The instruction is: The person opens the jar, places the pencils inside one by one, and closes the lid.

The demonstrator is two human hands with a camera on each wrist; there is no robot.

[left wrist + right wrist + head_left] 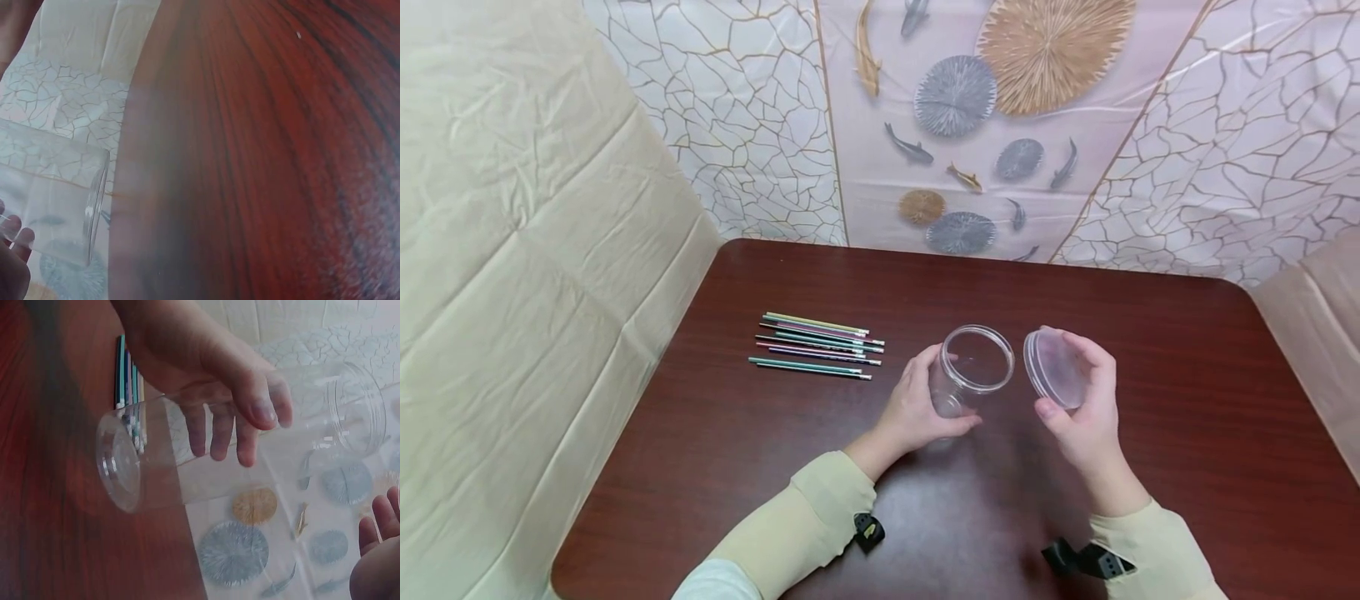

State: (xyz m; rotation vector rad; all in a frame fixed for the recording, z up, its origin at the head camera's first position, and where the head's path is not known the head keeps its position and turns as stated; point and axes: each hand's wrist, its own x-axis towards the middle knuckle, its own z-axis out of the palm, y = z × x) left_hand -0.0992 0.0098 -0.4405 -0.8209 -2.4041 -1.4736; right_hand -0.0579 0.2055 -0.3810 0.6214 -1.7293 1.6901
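The clear, cylindrical, seemingly plastic jar (959, 388) is in the left hand (914, 408), fingers wrapped round it; the right hand (1094, 421) pinches a clear, round lid (1057, 370) beside it. Probably light, stiff, slick (and crackable if dropped): best held mid-body.

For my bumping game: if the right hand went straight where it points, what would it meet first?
Past the clear lid it holds, the right hand would probably meet the fish-print wall cloth first, passing over the table; the clear jar seems left of that line, though depth is unclear.
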